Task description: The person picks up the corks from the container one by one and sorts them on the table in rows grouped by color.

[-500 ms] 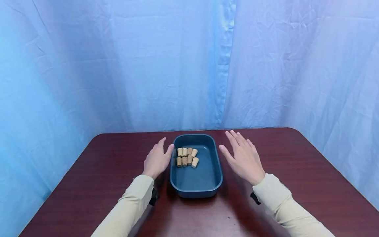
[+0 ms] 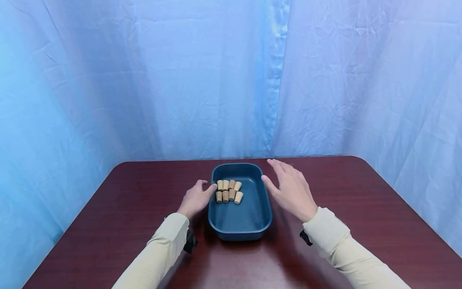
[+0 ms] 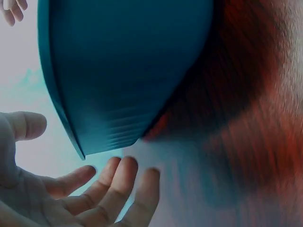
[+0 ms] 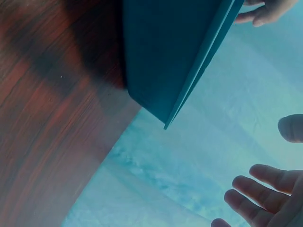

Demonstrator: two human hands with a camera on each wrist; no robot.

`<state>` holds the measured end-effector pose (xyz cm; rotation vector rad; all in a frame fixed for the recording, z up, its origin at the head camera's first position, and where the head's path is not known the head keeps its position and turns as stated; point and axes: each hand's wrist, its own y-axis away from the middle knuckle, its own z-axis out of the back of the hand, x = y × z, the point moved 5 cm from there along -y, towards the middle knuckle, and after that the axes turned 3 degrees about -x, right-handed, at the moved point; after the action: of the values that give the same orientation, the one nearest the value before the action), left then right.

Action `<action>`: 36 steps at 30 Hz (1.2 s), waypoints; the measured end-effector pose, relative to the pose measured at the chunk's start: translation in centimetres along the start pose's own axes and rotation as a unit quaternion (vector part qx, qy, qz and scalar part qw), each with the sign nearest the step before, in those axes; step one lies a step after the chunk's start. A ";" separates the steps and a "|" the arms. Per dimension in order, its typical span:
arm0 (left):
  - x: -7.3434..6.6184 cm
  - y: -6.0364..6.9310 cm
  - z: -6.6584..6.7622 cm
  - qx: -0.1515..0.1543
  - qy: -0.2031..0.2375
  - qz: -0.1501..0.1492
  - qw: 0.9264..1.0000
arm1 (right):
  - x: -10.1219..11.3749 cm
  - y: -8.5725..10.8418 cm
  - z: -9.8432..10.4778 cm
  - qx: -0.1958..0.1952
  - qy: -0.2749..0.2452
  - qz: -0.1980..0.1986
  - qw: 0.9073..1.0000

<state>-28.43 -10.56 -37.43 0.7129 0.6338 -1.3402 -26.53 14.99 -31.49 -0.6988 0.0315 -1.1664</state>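
Okay, flanking my tray (image 2: pixel 252 214): left grip (image 2: pixel 196 199) at nine o'clock, right grip (image 2: pixel 293 192) at three, both spread; that tray presumably stops corks (image 2: pixel 225 196) rolling.

Location type: curtained-off work area. Blue curtain (image 2: pixel 202 80) fills the upper frame and extends down the left and right edges, enclosing three sides of the dark red, wood-grained counter (image 2: pixel 126 200) in the lower frame. Curtain conceals the surrounding room; building type cannot be determined.
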 end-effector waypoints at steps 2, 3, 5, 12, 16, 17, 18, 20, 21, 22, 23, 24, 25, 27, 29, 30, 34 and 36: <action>0.3 0.1 -0.4 0.017 0.019 0.018 1.000 | 0.1 -0.1 -0.2 0.005 0.002 0.003 1.000; 0.4 0.1 -0.5 0.026 0.033 0.026 0.999 | 0.1 -0.1 -0.3 0.007 0.002 0.005 1.000; 0.7 0.2 -0.8 0.042 0.057 0.037 0.997 | 0.3 -0.2 -0.4 0.010 0.001 0.006 1.000; 1.2 0.5 -1.4 0.085 0.106 0.050 0.989 | 0.8 -0.5 -0.8 0.023 0.002 0.006 1.000; 1.3 0.3 -1.7 0.106 0.124 0.061 0.985 | 1.0 -0.7 -1.0 0.035 0.002 0.000 0.999; 1.4 0.3 -1.8 0.113 0.129 0.062 0.983 | 1.0 -0.8 -1.1 0.036 0.004 0.000 0.999; 1.5 0.2 -2.0 0.119 0.134 0.064 0.982 | 1.0 -0.8 -1.2 0.037 0.005 0.001 0.999; 1.8 0.1 -2.2 0.130 0.142 0.064 0.979 | 1.2 -0.9 -1.3 0.039 0.007 0.003 0.999; 1.9 0.0 -2.3 0.132 0.145 0.065 0.978 | 1.3 -0.9 -1.4 0.040 0.007 0.004 0.999; 2.0 0.0 -2.4 0.134 0.149 0.064 0.978 | 1.4 -1.0 -1.4 0.041 0.005 0.004 0.999; 2.2 -0.1 -2.4 0.135 0.152 0.064 0.977 | 1.5 -1.1 -1.5 0.044 0.003 0.003 0.999; 2.3 -0.1 -2.5 0.136 0.155 0.064 0.976 | 1.5 -1.1 -1.6 0.048 0.000 0.001 0.999; 2.4 -0.2 -2.5 0.137 0.158 0.065 0.976 | 1.6 -1.2 -1.7 0.053 -0.003 -0.003 0.999; 2.6 -0.2 -2.6 0.141 0.163 0.068 0.974 | 1.7 -1.4 -1.9 0.065 -0.007 -0.010 0.998; 2.8 -0.3 -2.6 0.144 0.165 0.070 0.973 | 1.8 -1.5 -2.0 0.077 -0.007 -0.015 0.997; 2.8 -0.3 -2.6 0.146 0.164 0.071 0.973 | 1.8 -1.6 -2.1 0.081 -0.005 -0.018 0.997; 2.8 -0.4 -2.7 0.147 0.154 0.071 0.975 | 1.8 -1.8 -2.4 0.097 -0.003 -0.031 0.995; 2.7 -0.4 -2.7 0.146 0.147 0.069 0.976 | 1.7 -1.8 -2.6 0.109 -0.011 -0.044 0.993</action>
<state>-28.47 -10.17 -41.24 1.1891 0.6128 -1.2201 -28.26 11.93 -32.01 -0.5237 -0.1434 -1.2248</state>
